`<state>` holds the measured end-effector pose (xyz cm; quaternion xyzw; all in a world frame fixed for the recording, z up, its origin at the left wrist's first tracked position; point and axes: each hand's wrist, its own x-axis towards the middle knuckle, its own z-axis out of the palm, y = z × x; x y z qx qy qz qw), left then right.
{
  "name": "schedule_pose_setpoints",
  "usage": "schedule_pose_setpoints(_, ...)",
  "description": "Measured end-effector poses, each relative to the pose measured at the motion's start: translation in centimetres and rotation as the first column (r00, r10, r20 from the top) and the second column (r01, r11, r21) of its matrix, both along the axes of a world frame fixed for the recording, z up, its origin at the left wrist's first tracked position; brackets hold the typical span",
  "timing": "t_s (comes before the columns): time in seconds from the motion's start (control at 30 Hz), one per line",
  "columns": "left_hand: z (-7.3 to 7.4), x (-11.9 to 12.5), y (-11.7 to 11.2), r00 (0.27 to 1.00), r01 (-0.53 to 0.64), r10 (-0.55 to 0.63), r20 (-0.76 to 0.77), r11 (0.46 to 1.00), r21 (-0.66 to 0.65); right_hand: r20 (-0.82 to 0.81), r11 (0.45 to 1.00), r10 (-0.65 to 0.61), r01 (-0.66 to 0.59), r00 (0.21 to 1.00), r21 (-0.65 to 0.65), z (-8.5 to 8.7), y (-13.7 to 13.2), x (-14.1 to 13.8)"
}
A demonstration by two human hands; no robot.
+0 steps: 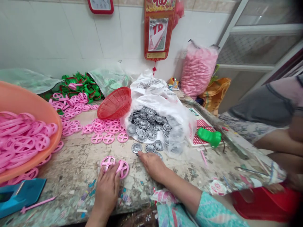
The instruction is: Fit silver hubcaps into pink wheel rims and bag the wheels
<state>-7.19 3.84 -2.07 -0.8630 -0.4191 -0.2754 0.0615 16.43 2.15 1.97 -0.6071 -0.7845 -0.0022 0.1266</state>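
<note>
Low in the middle, my left hand (pixel 107 184) has its fingers closed on a pink spoked wheel piece (pixel 124 170). Another pink spoked wheel (pixel 108 161) lies flat at its fingertips. To the right, my right hand (pixel 152 165) reaches across the table and pinches the near edge of a grey disc (pixel 136 147), which looks flat on the tabletop. More loose grey discs (pixel 150 148) lie close by, one partly covered by that hand. Behind them, a heap of grey discs (pixel 146 121) spills from a white plastic bag (pixel 175 110).
At left, an orange basin (pixel 53 107) holds many pink wheels; more pink wheels (pixel 109 138) are spread behind my hands. A red basket (pixel 115 104) leans by the bag. A blue tape dispenser (pixel 26 195) and green bottle-shaped object (pixel 209 137) flank the work area. Another person (pixel 265 110) sits at right.
</note>
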Motion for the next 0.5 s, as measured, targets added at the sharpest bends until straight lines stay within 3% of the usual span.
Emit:
schedule_pose_setpoints(0.13,-0.9,-0.5,-0.1,0.971,-0.143,0.147,0.19,0.989,-0.035,-0.032,0.999,0.011,-0.01,0.999,0.05,-0.5,-0.2,-0.1)
schedule_pose_setpoints(0.3,-1.5,-1.2,-0.2,0.911,-0.249,0.304,0.278,0.944,-0.216,-0.081,0.993,-0.005,0.015,0.997,0.121,-1.8,-0.2,0.1)
schedule_pose_setpoints(0.5,-1.3,-1.4,-0.1,0.908,-0.261,0.319,0.271,0.938,-0.228,-0.172,0.985,0.004,0.026,0.985,0.173,-2.0,-0.3,0.3)
